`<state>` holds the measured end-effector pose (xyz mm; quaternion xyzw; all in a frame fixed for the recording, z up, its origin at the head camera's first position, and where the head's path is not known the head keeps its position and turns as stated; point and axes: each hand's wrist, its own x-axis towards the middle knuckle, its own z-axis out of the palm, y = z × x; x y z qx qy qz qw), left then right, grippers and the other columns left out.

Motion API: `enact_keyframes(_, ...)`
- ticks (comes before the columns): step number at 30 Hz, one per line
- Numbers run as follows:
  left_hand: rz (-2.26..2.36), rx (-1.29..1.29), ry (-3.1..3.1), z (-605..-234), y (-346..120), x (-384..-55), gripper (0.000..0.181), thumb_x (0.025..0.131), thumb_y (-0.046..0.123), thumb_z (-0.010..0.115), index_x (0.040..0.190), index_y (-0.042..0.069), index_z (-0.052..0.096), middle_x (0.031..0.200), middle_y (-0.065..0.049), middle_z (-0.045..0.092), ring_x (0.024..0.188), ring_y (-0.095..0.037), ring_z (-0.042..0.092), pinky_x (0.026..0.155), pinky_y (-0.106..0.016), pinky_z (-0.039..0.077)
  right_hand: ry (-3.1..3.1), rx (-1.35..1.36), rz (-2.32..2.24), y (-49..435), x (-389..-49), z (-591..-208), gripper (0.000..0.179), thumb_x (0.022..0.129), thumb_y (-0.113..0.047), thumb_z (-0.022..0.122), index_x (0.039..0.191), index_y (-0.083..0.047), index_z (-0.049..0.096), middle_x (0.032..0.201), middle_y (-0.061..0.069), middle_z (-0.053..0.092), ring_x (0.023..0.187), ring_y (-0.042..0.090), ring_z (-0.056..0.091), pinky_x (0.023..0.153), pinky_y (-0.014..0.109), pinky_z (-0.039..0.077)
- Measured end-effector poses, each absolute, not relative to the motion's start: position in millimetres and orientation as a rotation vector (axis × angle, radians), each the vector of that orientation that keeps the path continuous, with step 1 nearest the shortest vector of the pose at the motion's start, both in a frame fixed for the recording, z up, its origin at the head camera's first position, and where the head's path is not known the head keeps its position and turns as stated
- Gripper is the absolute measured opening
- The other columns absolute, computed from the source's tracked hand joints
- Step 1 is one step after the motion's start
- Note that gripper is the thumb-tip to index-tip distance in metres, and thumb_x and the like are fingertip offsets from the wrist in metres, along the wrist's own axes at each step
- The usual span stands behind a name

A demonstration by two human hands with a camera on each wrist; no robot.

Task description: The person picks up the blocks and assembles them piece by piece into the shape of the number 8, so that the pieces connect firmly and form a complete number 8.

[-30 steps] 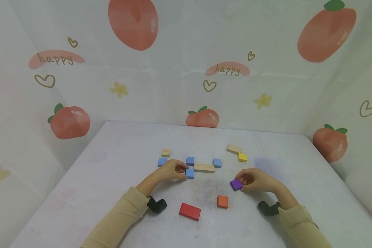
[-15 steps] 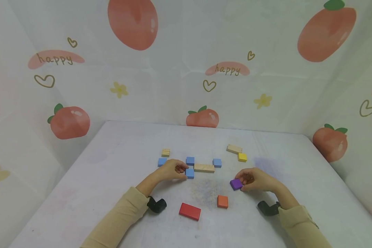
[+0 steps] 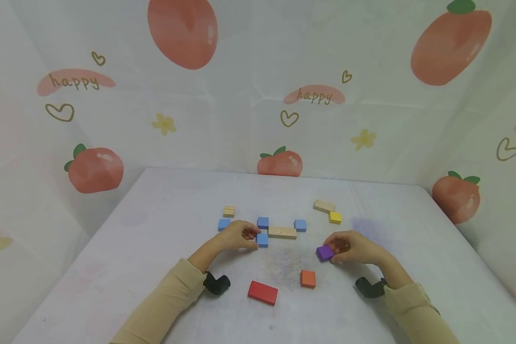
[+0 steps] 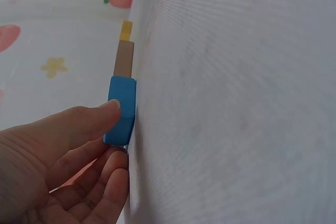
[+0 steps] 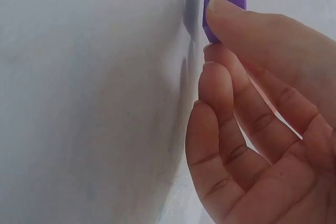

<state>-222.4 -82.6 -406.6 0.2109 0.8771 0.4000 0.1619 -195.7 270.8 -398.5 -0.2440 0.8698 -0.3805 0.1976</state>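
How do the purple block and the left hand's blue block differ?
The right hand pinches the purple block, the left hand the blue block. In the head view, the purple block looks skewed, the blue block nearly square-on. The blue block sits beside a long wooden block; the purple block touches no other block. Both are small and single-coloured.

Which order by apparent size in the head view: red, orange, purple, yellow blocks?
1. Red block
2. Orange block and purple block: too alike to rank
3. Yellow block, smallest
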Motion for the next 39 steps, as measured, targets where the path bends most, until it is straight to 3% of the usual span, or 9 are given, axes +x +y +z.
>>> enact_keyframes(39,1.13,0.592,2.516,-407.8,-81.4,-223.0,0.036,0.077,0.01,0.074,0.11,0.0,0.065,0.096,-0.008,0.064,0.084,-0.011,0.056,0.078,-0.025,0.051,2.527,-0.694,-1.052,244.9,-202.6,-399.4,0.033,0.078,-0.013,0.074,0.106,-0.001,0.062,0.087,0.007,0.062,0.076,0.005,0.054,0.07,0.018,0.049)
